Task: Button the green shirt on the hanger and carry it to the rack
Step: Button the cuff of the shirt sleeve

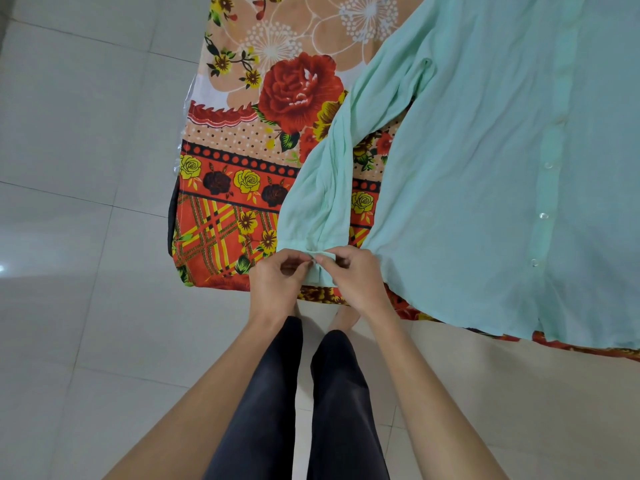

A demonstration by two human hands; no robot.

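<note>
The green shirt (467, 185) lay on the floral bedsheet (242, 161), toward 2 o'clock. The left hand (277, 280) and right hand (356, 277) both pinched its sleeve cuff (317, 270). The cloth seemed thin, limp and light; better gripped at the hems.

The person wears plain, close-fitting trousers (263, 393) of dark charcoal cloth. On either side of the trousers the forearms (194, 403) are bare, with the left hand (280, 276) and right hand (354, 276) uncovered too. Just beyond the trousers' hems show two bare feet (341, 318).
</note>
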